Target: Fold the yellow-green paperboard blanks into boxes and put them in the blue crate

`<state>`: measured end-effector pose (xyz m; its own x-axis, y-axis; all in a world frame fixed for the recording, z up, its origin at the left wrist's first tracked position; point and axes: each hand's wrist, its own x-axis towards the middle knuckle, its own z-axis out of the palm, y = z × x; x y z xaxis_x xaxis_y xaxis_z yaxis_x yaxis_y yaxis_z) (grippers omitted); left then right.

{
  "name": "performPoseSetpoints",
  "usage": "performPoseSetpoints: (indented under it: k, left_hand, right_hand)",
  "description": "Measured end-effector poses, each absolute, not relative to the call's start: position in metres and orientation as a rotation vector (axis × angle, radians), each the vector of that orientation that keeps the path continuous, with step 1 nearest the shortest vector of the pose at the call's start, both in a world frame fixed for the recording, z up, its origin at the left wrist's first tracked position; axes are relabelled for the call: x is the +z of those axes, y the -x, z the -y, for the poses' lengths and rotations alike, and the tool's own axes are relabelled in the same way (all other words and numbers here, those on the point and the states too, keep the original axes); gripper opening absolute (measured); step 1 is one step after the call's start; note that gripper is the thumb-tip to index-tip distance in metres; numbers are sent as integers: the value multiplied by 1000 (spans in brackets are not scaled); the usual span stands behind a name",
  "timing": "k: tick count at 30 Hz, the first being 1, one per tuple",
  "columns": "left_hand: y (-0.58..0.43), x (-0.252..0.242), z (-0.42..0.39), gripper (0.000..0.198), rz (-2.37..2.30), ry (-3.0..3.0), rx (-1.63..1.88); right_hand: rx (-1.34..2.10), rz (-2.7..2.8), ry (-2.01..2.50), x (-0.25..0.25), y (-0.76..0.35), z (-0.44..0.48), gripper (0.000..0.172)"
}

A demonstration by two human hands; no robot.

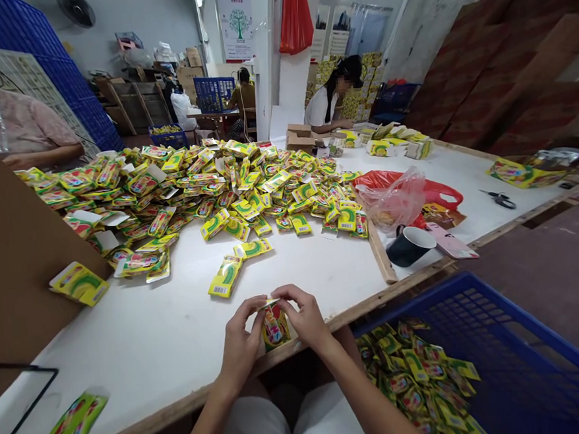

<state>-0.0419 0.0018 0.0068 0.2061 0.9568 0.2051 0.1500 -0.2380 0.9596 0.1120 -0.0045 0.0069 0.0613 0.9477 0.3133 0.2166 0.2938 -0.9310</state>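
Between my two hands at the table's front edge is a small printed box (276, 324), yellow and green with a red picture. My left hand (245, 332) grips its upper left corner with thumb and fingers. At the upper right corner, my right hand (303, 315) pinches the same box, and the fingertips of both hands meet along its top flap. Just beyond lie two loose yellow boxes, one flat (225, 276) and one behind it (253, 248). A large heap of similar boxes (208, 183) spreads across the back of the table, some with white flaps sticking out.
A blue crate (473, 296) holding many packets stands below the table at right. A dark mug (410, 246), pink phone (452, 240), red bag (437, 197) and scissors (499, 198) lie to the right. Brown cardboard (20, 262) rises at left, near a green packet (76, 422). Several people sit around.
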Motion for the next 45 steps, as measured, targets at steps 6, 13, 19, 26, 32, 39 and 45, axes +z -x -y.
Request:
performPoseSetpoints:
  k: [6,13,19,26,32,39,45]
  left_hand:
    - [39,13,1,15,-1172,-1544,1153]
    - [32,15,-7,13,-1210,-1423,1177]
    - [37,12,-4,15,-1157,-1395,1175]
    - [39,14,-5,16,-1158,-1353,1153]
    - [40,9,-4,17,-1147,-1377,1155]
    - [53,8,-2,25,-1113,-1633,1034]
    - [70,7,-54,60,-1678,-2057,904]
  right_hand:
    - [691,1506,1218,16,-108,12,12]
    - [716,1456,1347,21,-105,3,9]
    - [844,1446,1291,22,-109,2,9]
    - [935,1422,1291,22,-110,-3,9]
    - [977,1472,1267,23,-116,-2,10]
    - [945,1431,1258,25,-124,20,11]
    - [301,1572,1729,71,-215,62,15]
